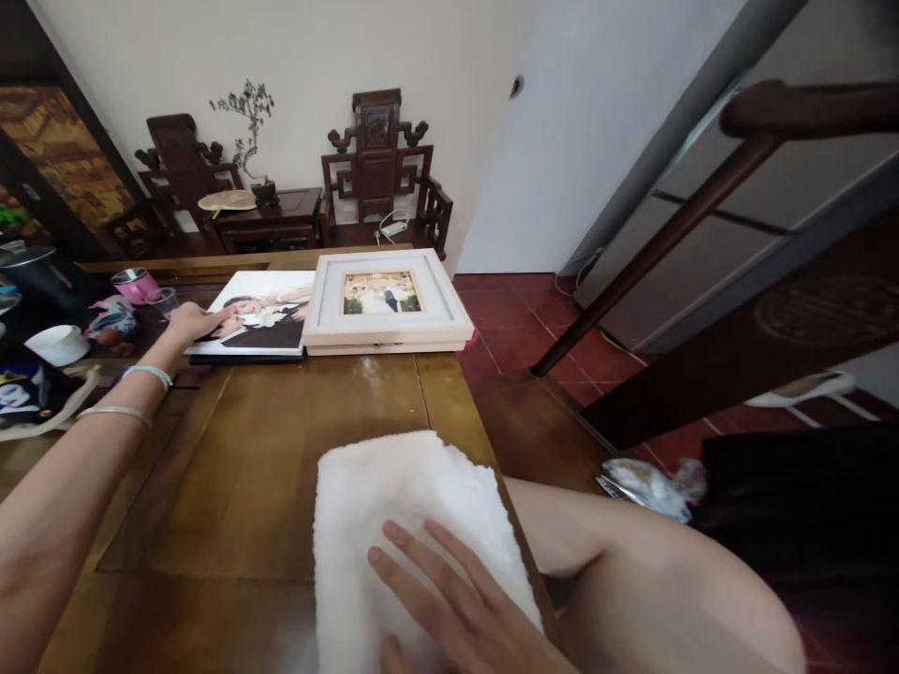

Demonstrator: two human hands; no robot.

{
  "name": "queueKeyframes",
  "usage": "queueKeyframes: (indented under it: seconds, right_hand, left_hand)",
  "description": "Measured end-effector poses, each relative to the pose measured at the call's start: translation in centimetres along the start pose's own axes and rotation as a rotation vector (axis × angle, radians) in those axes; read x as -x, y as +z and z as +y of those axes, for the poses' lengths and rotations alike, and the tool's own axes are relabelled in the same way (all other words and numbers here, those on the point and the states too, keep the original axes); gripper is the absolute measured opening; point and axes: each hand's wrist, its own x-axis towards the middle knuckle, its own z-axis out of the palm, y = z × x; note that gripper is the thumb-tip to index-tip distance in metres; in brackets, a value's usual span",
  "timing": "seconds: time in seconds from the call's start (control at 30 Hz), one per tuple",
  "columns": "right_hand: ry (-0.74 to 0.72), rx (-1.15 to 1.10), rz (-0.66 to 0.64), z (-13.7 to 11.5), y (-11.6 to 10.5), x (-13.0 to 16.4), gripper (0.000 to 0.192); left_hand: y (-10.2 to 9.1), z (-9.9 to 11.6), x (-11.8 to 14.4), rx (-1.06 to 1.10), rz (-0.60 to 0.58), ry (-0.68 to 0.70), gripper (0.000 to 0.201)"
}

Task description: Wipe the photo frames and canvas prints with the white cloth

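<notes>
The right hand [464, 608] lay flat, fingers spread, on a folded white towel [407, 534] at the counter's [281, 449] near edge. The left hand [193, 323] reached to the far edge, fingers extended, touching the print [259, 318] beside the frame [386, 304]. The step appeared to be fetching the print; drawing it closer would call for a firm grip on its edge.
</notes>
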Motion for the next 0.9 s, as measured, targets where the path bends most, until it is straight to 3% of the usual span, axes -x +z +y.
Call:
queueKeyframes:
  seconds: [0.1, 0.2, 0.3, 0.4, 0.5, 0.63, 0.77, 0.9]
  right_hand:
    - [0.112, 0.022, 0.005, 0.5, -1.6, 0.3, 0.014]
    - [0.387, 0.080, 0.014, 1.2, -3.0, 0.6, 0.019]
    - [0.649, 0.008, -0.094, 1.9, -3.3, 0.7, 0.031]
    - [0.804, -0.120, -0.182, 2.4, -2.9, 0.2, 0.048]
    - [0.854, -0.178, -0.173, 2.5, -2.3, -0.6, 0.056]
    - [0.854, -0.310, -0.134, 2.3, -2.5, -0.8, 0.048]
    - [0.954, -0.621, -0.112, 2.5, -3.9, 0.4, 0.049]
    - [1.021, -0.769, -0.066, 2.7, -4.2, 2.1, 0.070]
  left_hand:
    - [0.0, 0.0, 0.7, -0.013, -0.022, -0.002, 0.080]
    - [0.1, -0.4, 1.5, -0.021, 0.020, -0.040, 0.084]
    - [-0.3, -1.1, 2.4, 0.019, 0.087, -0.089, 0.075]
    - [-1.4, -1.8, 3.2, 0.105, 0.121, -0.153, 0.066]
    - [-3.1, -2.8, 4.0, 0.168, 0.200, -0.255, 0.061]
    - [-5.8, -4.7, 6.1, 0.225, 0.340, -0.314, 0.051]
    - [-8.5, -6.1, 10.2, 0.367, 0.409, -0.340, 0.049]
    - [-9.7, -6.3, 14.7, 0.475, 0.402, -0.355, 0.049]
